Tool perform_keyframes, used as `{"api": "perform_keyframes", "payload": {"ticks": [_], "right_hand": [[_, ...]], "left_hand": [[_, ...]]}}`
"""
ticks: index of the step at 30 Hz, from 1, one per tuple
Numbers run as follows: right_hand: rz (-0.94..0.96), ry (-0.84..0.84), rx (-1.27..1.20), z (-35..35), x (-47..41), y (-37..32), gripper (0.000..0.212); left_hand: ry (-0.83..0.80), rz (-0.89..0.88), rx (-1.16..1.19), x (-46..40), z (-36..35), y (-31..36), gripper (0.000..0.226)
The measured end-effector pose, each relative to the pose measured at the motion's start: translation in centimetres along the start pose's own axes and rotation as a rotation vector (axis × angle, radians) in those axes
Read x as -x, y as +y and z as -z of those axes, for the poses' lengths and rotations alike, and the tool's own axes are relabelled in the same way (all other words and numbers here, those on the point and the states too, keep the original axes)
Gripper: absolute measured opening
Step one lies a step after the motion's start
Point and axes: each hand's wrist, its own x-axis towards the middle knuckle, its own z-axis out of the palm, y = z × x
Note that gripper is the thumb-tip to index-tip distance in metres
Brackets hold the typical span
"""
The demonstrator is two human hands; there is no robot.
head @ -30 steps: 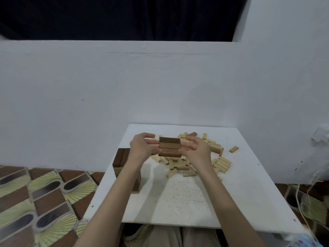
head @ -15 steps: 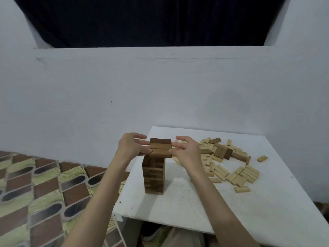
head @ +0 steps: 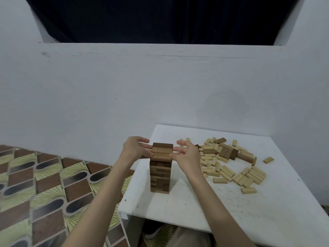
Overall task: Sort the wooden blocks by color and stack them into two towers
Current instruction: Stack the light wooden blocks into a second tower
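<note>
A tower of dark brown wooden blocks (head: 160, 177) stands near the left edge of the white table (head: 231, 211). On its top lies a row of three brown blocks (head: 162, 150). My left hand (head: 136, 147) presses the row's left end and my right hand (head: 187, 154) presses its right end, fingers touching the blocks. To the right lies a loose pile of pale blocks (head: 236, 173) with a few dark brown blocks (head: 229, 152) mixed in at its far side.
A white wall rises right behind the table. The table's left edge is close to the tower, and patterned floor tiles (head: 44, 184) lie beyond it. One pale block (head: 268, 160) lies apart at the far right.
The row of three brown blocks came from the pile over to the tower and now rests on its top. The view has turned left.
</note>
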Motion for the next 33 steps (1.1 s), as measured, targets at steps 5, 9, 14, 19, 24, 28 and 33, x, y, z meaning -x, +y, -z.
{"api": "perform_keyframes", "payload": {"ticks": [5,9,14,19,24,28,33], "right_hand": [[-0.001,0.003,0.023,-0.2,-0.4,0.3,0.049],[-0.017,0.005,0.030,-0.4,-0.5,0.7,0.050],[-0.017,0.004,0.041,-0.4,-0.5,0.7,0.052],[0.067,0.009,0.105,0.9,-1.2,-0.6,0.053],[0.200,-0.343,0.575,2.8,-3.1,-3.4,0.101],[0.144,-0.552,0.912,1.5,-4.0,-3.7,0.133],[0.210,-0.573,1.066,0.7,-3.5,-3.6,0.129]], "left_hand": [[-0.010,-0.003,-0.009,-0.4,-0.1,-0.2,0.049],[-0.007,0.005,-0.018,-0.6,-0.1,-0.5,0.049],[-0.015,-0.001,-0.027,-0.8,-0.2,-0.7,0.050],[-0.035,-0.162,-0.270,-2.0,1.0,-0.2,0.069],[-0.417,-0.320,-0.669,-2.6,2.1,1.8,0.105],[-0.464,-0.333,-0.920,-3.4,1.0,1.9,0.126],[-0.449,-0.352,-0.977,-4.2,0.3,1.1,0.130]]}}
